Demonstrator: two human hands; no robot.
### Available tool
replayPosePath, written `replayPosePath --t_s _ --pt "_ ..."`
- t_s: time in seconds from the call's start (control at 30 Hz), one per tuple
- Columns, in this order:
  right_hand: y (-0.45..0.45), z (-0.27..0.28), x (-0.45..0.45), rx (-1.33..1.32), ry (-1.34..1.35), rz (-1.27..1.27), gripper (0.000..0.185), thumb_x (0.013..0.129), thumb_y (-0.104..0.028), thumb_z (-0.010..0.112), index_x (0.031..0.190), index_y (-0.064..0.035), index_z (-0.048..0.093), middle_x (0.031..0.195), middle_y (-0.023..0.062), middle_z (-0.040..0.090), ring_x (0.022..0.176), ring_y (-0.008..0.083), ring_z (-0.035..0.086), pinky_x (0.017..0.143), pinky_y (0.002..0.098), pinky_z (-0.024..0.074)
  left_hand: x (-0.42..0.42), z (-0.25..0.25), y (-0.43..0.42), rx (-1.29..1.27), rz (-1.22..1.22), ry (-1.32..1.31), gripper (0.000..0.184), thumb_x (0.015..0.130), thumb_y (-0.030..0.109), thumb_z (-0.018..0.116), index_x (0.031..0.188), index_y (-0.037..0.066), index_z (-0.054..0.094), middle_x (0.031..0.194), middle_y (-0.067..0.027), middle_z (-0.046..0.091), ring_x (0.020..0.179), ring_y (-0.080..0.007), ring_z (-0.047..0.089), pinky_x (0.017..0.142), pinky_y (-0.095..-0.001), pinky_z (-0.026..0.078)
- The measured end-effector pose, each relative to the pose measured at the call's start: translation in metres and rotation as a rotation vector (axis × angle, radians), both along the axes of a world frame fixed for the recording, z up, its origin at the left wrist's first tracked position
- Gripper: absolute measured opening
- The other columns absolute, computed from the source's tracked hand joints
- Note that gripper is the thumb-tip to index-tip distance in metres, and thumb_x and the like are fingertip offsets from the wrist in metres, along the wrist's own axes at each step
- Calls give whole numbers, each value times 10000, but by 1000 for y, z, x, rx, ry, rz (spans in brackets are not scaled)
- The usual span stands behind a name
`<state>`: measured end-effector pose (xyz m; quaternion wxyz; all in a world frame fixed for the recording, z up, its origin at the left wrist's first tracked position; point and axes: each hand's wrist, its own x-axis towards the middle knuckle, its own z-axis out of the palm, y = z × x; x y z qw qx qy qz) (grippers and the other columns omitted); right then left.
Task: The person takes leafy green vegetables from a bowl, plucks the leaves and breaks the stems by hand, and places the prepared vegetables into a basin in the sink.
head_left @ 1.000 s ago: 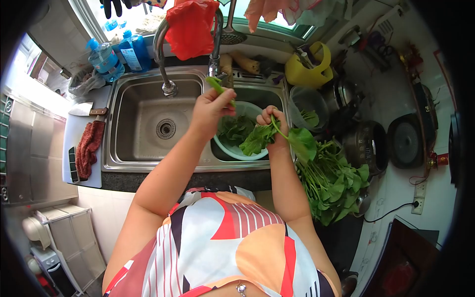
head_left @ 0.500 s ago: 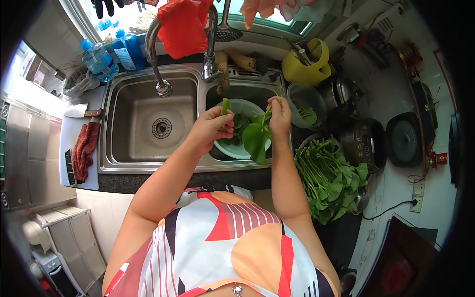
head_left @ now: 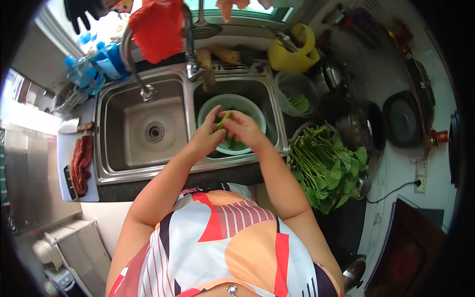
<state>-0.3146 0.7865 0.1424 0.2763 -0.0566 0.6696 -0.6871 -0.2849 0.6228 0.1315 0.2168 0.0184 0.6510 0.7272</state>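
**Some leaves down below the grip, a big heap left to its right**

Well left of the grip we see a white board (head_left: 90,193) with a broad-bladed knife (head_left: 75,127) and a rough, crumpled red-brown cloth (head_left: 80,167). Nearer, still to its left, is the brushed-steel sink (head_left: 127,136), smooth and square-cornered, its round drain ringed with small holes.

Then comes the grip itself: the left hand (head_left: 208,137) pinches a short, slick green stem (head_left: 225,119) between thumb and fingers. The right hand (head_left: 246,129) meets it from the other side; its fingers touch the stem, but we cannot tell whether they clasp it. Directly beneath both hands lies a round, pale green basin (head_left: 258,113) of smooth plastic, with loose leaves (head_left: 231,144) inside, partly hidden.

Right of the grip and beyond it, a clear plastic tub (head_left: 283,94) holds a few small greens (head_left: 299,103). Closer to us on the right, over the dark speckled tabletop (head_left: 129,190), spreads a heap of greens (head_left: 329,166): thin ridged stalks, broad floppy leaves. We judge the work partway along: some leaves are in the basin, while the larger share seems untouched in the heap.
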Motion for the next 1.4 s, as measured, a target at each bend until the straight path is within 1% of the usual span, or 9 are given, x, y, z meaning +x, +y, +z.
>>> replayPosePath --t_s 0.13,0.23,0.4,0.5,0.67,0.87,1.17,1.23,1.4 --pt "24 20 -9 9 135 -380 180 818 -224 639 867 -53 608 671 -25 553 517 49 433 472 200 350 1 23 22 45 -54 37 841 816 37 544 1414 168 -32 904 -98 583 711 -135 546 569 -249 459" --pt "100 11 -65 287 343 -771 209 814 -232 640 882 -36 617 647 -2 558 519 83 478 474 218 378 -2 12 13 -14 -77 -6 665 832 108 572 1386 128 204 953 -87 584 764 -130 558 629 -250 458" --pt "178 28 -81 610 274 -664 596 743 -248 703 1206 40 460 810 79 605 615 119 576 476 243 424 6 9 9 -113 -59 -58 408 843 144 565 1225 65 447 942 -55 583 776 -119 557 649 -240 451" --pt "210 65 -48 661 406 -592 407 746 -222 688 1073 -3 583 850 85 638 658 153 604 580 258 467 13 5 3 -95 -67 -78 347 844 144 560 1174 57 499 926 -42 589 765 -111 556 644 -231 449" --pt "230 82 29 1372 247 -182 301 691 -191 691 978 -115 645 950 50 652 833 224 616 750 326 469 13 -13 -9 -107 -13 -144 284 838 129 556 1113 61 542 876 -24 603 741 -98 549 640 -226 446" --pt "217 45 53 1352 690 -284 228 717 -139 666 939 -92 641 918 48 598 781 213 587 725 318 459 10 -2 16 -93 -152 -111 286 827 145 565 1098 55 542 893 -14 592 752 -89 533 647 -228 425" --pt "247 131 67 594 761 -861 130 814 -43 586 940 -17 607 832 -13 548 729 58 496 652 187 390 9 7 23 -91 -194 -70 280 821 138 561 1083 41 545 895 -9 575 754 -89 526 638 -223 421" --pt "249 148 67 810 839 -773 106 833 -55 575 932 -32 605 857 -21 571 765 46 502 676 183 390 11 7 23 -86 -203 -66 281 820 130 558 1084 34 545 896 -17 574 755 -92 526 641 -224 424" --pt "241 169 75 492 706 -718 96 839 -49 560 924 -26 598 842 -24 560 753 48 483 681 182 374 12 8 25 -100 -222 -41 282 820 105 554 1088 18 545 905 -31 576 767 -96 529 666 -235 443"
